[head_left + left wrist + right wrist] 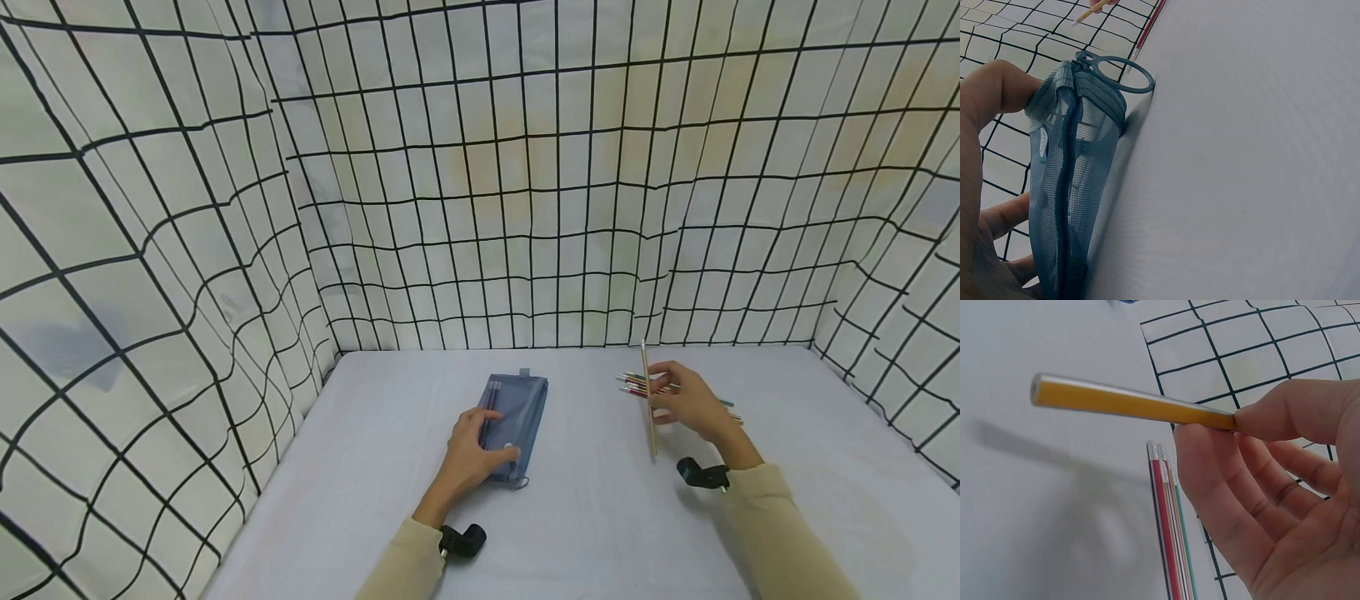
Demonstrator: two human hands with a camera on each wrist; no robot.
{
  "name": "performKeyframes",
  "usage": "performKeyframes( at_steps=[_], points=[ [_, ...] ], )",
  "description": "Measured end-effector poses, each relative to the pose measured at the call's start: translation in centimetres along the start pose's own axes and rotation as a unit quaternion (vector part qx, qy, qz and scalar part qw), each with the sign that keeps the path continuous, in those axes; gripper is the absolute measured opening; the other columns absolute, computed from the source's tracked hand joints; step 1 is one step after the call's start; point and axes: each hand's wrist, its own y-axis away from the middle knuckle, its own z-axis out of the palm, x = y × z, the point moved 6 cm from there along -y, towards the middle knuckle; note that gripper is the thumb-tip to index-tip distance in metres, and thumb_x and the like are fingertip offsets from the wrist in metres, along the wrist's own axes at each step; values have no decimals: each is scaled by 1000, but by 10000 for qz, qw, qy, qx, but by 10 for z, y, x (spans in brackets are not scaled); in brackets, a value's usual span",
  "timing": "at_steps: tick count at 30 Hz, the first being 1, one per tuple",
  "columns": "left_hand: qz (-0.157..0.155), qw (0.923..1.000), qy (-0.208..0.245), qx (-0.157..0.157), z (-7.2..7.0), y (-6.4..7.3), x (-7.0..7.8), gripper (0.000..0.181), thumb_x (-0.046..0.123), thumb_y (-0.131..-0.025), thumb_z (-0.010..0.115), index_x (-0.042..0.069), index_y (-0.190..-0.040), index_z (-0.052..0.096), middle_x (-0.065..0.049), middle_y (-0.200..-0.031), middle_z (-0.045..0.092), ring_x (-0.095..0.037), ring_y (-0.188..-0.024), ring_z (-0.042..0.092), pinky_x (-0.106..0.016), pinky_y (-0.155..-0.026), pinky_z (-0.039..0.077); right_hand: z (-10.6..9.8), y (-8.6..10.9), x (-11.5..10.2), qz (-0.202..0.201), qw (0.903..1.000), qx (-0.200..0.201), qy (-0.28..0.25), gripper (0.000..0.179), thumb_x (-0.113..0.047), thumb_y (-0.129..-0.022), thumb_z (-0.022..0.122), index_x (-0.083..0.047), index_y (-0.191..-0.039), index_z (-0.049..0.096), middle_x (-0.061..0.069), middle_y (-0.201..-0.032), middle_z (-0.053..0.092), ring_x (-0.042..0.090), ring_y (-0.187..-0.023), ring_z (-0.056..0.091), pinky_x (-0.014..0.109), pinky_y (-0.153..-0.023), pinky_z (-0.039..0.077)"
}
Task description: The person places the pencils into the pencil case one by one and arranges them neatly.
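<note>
My right hand (686,402) pinches a yellow pencil (1110,403) between thumb and fingertips, lifted off the table with its long end pointing toward me. Under and behind that hand lies a loose bundle of pencils (1166,512), red, green and other colours, with metal-banded ends. A blue mesh zippered pencil case (517,417) lies flat left of the middle, a few slim pencils showing through its left side. On its upper face rest the thumb and fingers of my left hand (471,450). A zipper ring (1125,75) sticks out at the case's near end.
The white tabletop (585,517) stretches around both hands. White walls with a black grid net (480,208) rise along its back and sides. A black wrist camera (463,542) sits on the left wrist and another camera (701,473) on the right.
</note>
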Motion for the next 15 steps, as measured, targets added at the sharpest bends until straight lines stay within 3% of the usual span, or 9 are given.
performKeyframes(
  at_steps=[15],
  points=[
    [42,10000,-22,10,0,1,-1,63,39,-78,78,16,-134,60,-18,-158,38,-43,-143,40,-66,-109,38,24,-5,2,300,9983,-190,-461,55,0,-96,61,6,-146,38,27,-119,57,20,-93,65,39,-76,63]
  ],
)
